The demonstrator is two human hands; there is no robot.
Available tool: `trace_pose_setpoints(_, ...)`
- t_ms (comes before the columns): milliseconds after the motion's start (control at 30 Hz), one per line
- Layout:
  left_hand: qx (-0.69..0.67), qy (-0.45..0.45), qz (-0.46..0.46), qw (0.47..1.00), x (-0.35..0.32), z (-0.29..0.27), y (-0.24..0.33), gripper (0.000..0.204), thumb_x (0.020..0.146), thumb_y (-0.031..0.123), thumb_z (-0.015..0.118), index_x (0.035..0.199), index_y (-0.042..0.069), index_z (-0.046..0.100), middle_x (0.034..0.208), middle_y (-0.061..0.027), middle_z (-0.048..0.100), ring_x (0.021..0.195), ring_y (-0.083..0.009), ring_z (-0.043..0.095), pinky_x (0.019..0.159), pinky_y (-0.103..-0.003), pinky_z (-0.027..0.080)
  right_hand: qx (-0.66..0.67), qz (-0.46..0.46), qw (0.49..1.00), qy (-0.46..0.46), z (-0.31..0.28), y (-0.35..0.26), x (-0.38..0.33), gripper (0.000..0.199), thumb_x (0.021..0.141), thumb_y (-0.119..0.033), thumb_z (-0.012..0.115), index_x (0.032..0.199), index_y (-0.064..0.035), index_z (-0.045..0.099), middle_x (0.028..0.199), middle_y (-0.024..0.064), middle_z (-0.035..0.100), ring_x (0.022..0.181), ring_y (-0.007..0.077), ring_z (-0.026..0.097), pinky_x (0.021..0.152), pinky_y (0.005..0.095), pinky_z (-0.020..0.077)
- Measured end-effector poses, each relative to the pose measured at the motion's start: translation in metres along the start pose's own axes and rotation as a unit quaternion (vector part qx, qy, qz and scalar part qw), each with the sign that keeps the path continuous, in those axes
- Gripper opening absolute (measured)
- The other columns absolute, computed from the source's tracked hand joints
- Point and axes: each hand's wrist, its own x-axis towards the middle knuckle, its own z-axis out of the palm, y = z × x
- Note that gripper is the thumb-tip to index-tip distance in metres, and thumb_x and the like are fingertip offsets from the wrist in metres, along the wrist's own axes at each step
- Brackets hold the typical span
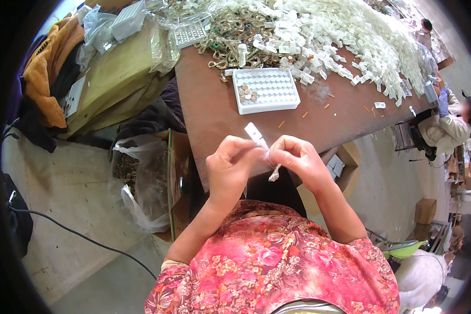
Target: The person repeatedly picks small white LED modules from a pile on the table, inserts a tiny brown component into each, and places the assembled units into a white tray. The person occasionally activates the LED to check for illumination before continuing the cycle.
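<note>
White tag [254, 132] is in the air between the two hands, just beyond the near edge of the table [209, 125], not resting on it. Long axis oblique: the free, broader end points up and to the left, away from the wearer and toward the white tray [269, 108]; the other end runs down and right into the fingertips. Left hand [227, 165]: grip narrow, thumb and forefinger pinching the tag's lower end. Right hand [303, 162]: grip narrow, thumb and forefinger together at the same spot; cannot tell exactly what lies between them. A small beige loop [274, 174] hangs below the fingertips. Table surface brown; tray bears rows of cells, with brown round pieces [247, 94] at its left. Behind it, a tangle of beige bands [235, 36] meets a broad heap of white tags [361, 42]; short brown sticks [304, 114] lie scattered to the tray's right. Left of the wearer: an open cardboard box [178, 178] beside a clear plastic bag [146, 196], an orange cloth [44, 73], and a black cable [89, 219] across the pale floor [73, 183]. Far right: another person [447, 125] at the table's far side.
</note>
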Motion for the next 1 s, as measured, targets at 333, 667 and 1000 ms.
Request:
trace_pose_setpoints(333,0.133,0.033,0.161,0.977,0.000,-0.005,-0.008,0.015,0.080,0.000,0.072,0.090,0.002,0.062,0.084,-0.0069,0.068,0.076,-0.0112,0.066,0.068,-0.026,0.052,-0.294,-0.214,0.927,0.096,0.019,-0.014,-0.005,0.006,0.080,-0.001,0.067,0.084,0.0011,0.063,0.080,0.0101,0.061,0.076,0.0201,0.062,0.069,0.0306,0.0493)
trace_pose_setpoints(667,-0.298,0.026,-0.080,0.951,-0.003,0.007,-0.013,0.008,0.094,0.007,0.059,0.095,0.003,0.053,0.099,-0.0126,0.066,0.092,-0.0160,0.064,0.087,-0.029,0.049,-0.144,-0.171,0.969,0.107,0.034,0.003,-0.001,0.007,0.084,-0.004,0.068,0.089,0.0001,0.066,0.088,0.0061,0.062,0.082,0.0128,0.062,0.069,0.0275,0.0529)
trace_pose_setpoints(1000,-0.420,0.050,-0.079,0.903,0.045,-0.001,-0.034,0.014,0.101,0.020,0.049,0.106,0.007,0.047,0.096,-0.0091,0.062,0.085,-0.0170,0.062,0.082,-0.028,0.053,-0.489,-0.352,0.753,0.265,-0.007,-0.013,0.073,0.020,0.080,-0.012,0.071,0.099,-0.0083,0.070,0.093,0.0109,0.067,0.089,0.0258,0.063,0.078,0.0352,0.0501)
